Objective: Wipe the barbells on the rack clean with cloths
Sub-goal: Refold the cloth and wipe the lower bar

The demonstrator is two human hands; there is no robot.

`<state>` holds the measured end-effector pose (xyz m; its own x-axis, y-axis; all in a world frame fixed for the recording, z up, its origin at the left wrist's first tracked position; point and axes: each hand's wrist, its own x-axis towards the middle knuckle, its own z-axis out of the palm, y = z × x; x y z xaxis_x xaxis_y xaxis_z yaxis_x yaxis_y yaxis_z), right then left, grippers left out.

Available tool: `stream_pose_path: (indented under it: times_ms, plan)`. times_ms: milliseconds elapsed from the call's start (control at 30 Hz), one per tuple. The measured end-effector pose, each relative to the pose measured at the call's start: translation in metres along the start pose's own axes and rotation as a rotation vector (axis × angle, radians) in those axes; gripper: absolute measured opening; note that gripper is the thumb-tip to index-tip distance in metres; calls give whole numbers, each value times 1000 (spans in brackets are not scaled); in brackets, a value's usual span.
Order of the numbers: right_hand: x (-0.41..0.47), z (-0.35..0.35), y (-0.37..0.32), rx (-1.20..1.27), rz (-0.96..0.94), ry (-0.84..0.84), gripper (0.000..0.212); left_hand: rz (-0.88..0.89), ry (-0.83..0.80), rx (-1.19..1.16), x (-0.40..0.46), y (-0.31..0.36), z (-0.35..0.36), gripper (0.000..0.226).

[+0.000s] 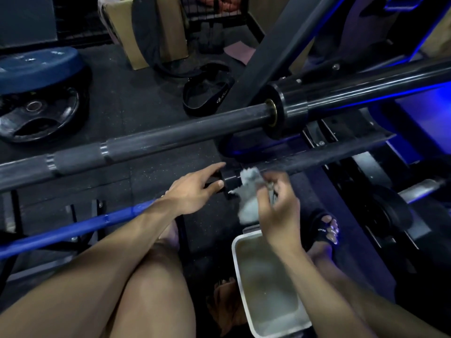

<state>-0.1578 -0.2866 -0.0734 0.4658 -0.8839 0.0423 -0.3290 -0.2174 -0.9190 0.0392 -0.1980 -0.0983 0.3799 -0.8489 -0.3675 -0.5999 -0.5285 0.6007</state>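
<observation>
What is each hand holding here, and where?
Right hand grips the grey cloth by its bunched middle. Left hand holds nothing; fingers touch the lower barbell's end.

We look down on a dark speckled rubber floor [151, 98]. Weight plates [39, 93] lie stacked at the far left, cardboard boxes [127, 28] stand along the back beside a wire cage [214, 13], and a black belt [207, 93] lies near them. Blue light [419, 103] glows at the right.
</observation>
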Motion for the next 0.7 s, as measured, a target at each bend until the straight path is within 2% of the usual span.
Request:
stream_pose_path:
  times_ms: [67,133,200,267,400,567,700]
  plan:
    - [20,12,-17,79,-118,65,22,70,39,-51,-4,1,0,49]
    - [35,30,-20,81,-226,29,18,94,56,-31,-5,1,1,44]
    - [35,47,-11,-64,-347,-34,16,62,87,-3,-5,2,3,39]
    - [18,54,6,-194,-386,-62,19,29,95,22,-3,3,4,34]
    - [-22,43,38,-135,-137,-113,32,9,37,56,-1,4,3,46]
    - [-28,18,45,-29,224,54,16,-56,-1,-8,2,4,2,47]
    - [-26,16,20,47,261,-28,16,8,30,-77,-2,6,0,40]
